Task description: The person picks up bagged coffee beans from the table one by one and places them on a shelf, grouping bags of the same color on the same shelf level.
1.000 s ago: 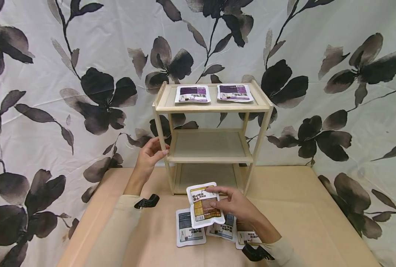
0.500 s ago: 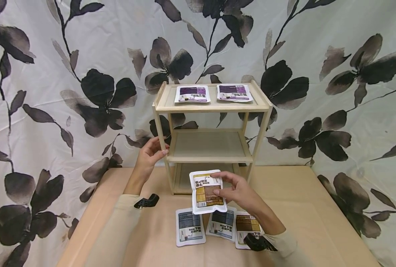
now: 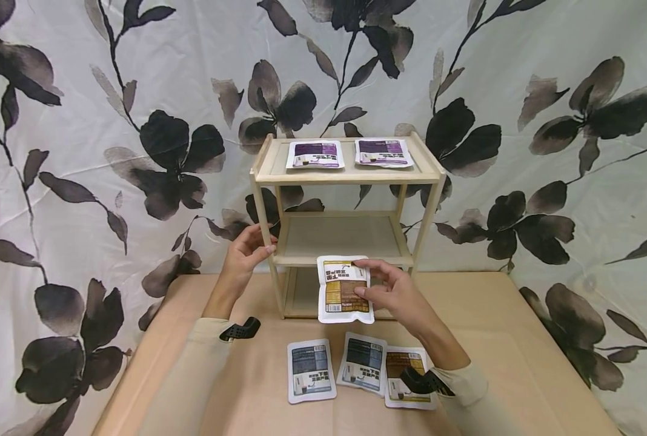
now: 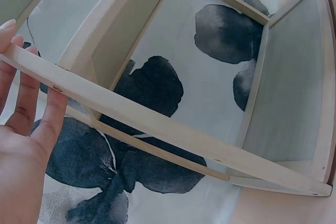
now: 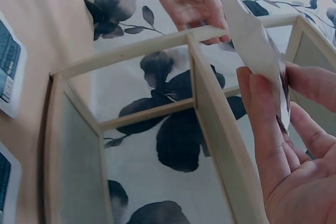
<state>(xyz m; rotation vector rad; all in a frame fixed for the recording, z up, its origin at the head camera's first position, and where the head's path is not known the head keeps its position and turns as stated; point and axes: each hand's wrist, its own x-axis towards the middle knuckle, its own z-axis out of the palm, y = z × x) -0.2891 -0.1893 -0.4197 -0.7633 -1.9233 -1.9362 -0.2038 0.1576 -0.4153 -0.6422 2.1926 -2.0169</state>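
Observation:
My right hand pinches a white pouch with a brown and yellow label by its right edge. The pouch hangs in front of the shelf rack, overlapping the front edge of the middle shelf in the head view. In the right wrist view the pouch shows nearly edge-on between thumb and fingers. My left hand holds the front left post of the pale wooden rack, thumb on one side and fingers on the other, as the left wrist view also shows at the post.
Two purple-labelled pouches, left and right, lie on the rack's top shelf. On the table before the rack lie two blue-labelled pouches and a brown one partly under my right wrist. A floral cloth hangs behind.
My right hand has raised the brown and yellow pouch from over the table pouches up toward the middle shelf, slightly rightward. My left hand stays on the post.

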